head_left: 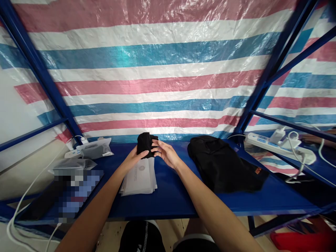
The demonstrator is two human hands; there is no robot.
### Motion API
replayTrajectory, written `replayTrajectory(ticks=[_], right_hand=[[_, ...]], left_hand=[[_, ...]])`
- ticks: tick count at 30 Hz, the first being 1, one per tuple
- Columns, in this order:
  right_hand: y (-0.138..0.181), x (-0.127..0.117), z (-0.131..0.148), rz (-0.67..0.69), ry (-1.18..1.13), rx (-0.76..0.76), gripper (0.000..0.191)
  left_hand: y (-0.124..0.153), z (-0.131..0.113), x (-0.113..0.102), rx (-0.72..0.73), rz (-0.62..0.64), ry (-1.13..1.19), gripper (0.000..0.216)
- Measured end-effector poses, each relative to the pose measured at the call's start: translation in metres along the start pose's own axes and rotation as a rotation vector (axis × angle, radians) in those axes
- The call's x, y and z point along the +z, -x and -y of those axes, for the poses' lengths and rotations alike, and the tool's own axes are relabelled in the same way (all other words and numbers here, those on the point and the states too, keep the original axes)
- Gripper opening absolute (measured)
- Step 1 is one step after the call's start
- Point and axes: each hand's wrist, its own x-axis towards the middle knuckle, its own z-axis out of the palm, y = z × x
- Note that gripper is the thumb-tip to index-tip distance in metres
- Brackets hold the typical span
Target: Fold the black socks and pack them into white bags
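A small folded bundle of black cloth (144, 143) is held up over the blue shelf. My left hand (135, 157) grips it from the left and below, thumb laid across its front. On the right side of the bundle, my right hand (166, 153) has its fingers stretched out and slightly apart, tips at the cloth's edge. Whether those tips pinch any fabric is hard to see. Just below the hands lies a stack of translucent zip bags (140, 178) with grey print. To the right, a larger black garment (223, 168) with orange lettering is spread on the shelf.
Clear plastic packages (96, 149) sit at the back left, near a pixelated flat item (78, 196) and a white cable (15, 206). A white power strip (280, 147) with plugs is at the right. Blue metal posts (256, 84) frame a striped tarp (157, 84).
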Motion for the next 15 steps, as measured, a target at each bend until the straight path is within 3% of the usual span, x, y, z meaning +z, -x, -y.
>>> replayTrajectory(ticks=[4, 9, 15], right_hand=[[-0.003, 0.001, -0.005, -0.066, 0.13, -0.044, 0.051], [-0.006, 0.004, -0.01, -0.181, 0.275, -0.122, 0.059], [0.003, 0.013, -0.01, -0.18, 0.4, -0.179, 0.057]], left_hand=[[-0.001, 0.002, 0.0, -0.075, -0.044, 0.102, 0.063], [-0.004, 0.001, 0.001, -0.109, 0.009, 0.313, 0.064], [0.002, 0.003, -0.006, -0.095, 0.094, 0.22, 0.056]])
